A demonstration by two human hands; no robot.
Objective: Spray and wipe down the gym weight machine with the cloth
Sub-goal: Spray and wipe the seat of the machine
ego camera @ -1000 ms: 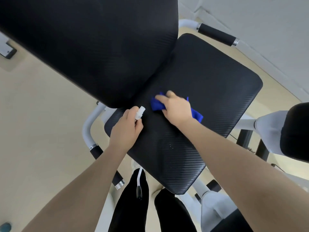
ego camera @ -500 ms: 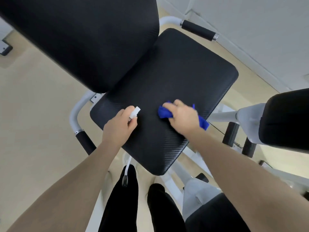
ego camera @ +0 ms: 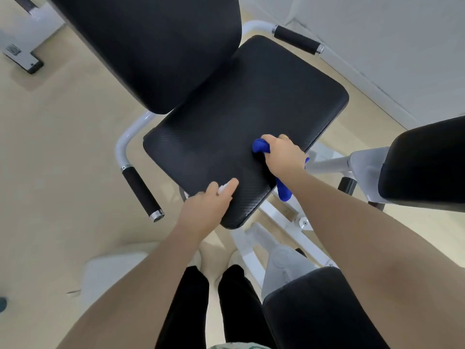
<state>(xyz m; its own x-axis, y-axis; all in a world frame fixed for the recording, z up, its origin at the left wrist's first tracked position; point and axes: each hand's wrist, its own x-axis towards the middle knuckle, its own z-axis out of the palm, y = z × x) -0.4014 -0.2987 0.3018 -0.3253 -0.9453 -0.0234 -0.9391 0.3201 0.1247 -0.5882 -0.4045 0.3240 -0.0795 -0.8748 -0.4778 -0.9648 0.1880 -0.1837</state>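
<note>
Legs (ego camera: 201,306) in black trousers, mine, nearest the camera, standing on the pale floor (ego camera: 63,152). Black pad (ego camera: 322,308) on a grey-white arm, low right, beside my right forearm. Left hand (ego camera: 205,207): grip clamped around a small white spray bottle (ego camera: 224,188), nozzle end showing between thumb and forefinger, held over the near corner of the seat pad (ego camera: 226,122). Right hand (ego camera: 284,153): grip bunched on the blue cloth (ego camera: 261,146), pressing it onto the seat pad near its right edge; a tail of the cloth hangs off below the wrist. Ring on one finger of that hand. Black handle (ego camera: 141,191) on a white tube, left of the seat. Second black pad (ego camera: 425,165), right, well apart from the seat. Backrest (ego camera: 151,46), black, rising beyond the seat. Second handle (ego camera: 297,43), far right corner. White wall (ego camera: 402,34) farthest.
</note>
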